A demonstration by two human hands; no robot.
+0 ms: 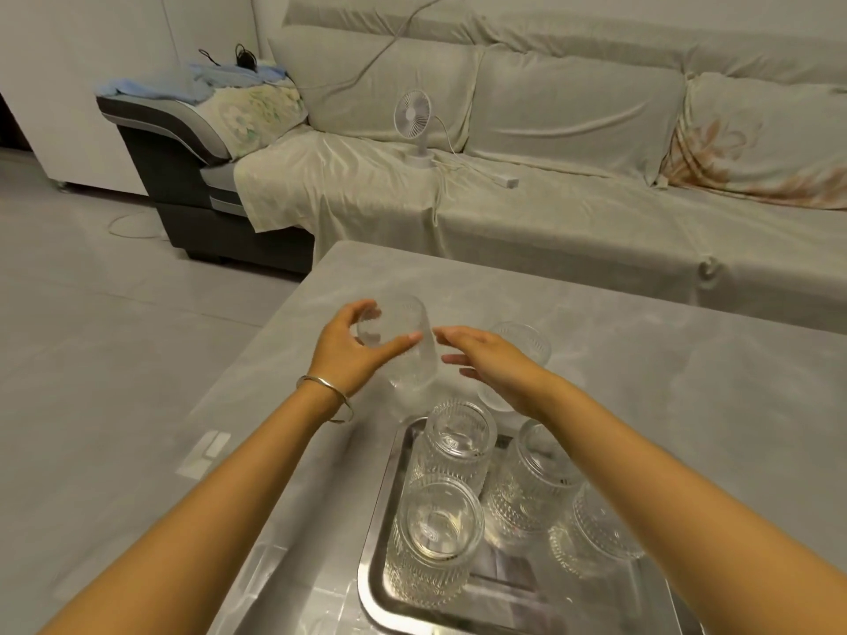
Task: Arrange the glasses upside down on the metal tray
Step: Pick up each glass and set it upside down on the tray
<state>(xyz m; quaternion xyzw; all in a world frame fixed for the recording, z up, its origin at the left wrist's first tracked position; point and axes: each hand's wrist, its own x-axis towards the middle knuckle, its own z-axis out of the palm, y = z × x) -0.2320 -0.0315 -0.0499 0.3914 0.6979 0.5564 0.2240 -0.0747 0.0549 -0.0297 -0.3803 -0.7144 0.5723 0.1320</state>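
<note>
Just above frame centre, the left hand [350,348] grips a ribbed glass [408,346], tilted, over the grey table [641,382]. The right hand [492,359] hangs open beside it. Lower down, four glasses sit upside down on the metal tray [380,520].

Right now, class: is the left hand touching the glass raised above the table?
Touching. The head view shows the left hand wrapped around the raised glass, thumb and fingers pressed on its sides. The right hand is open beside it.
</note>
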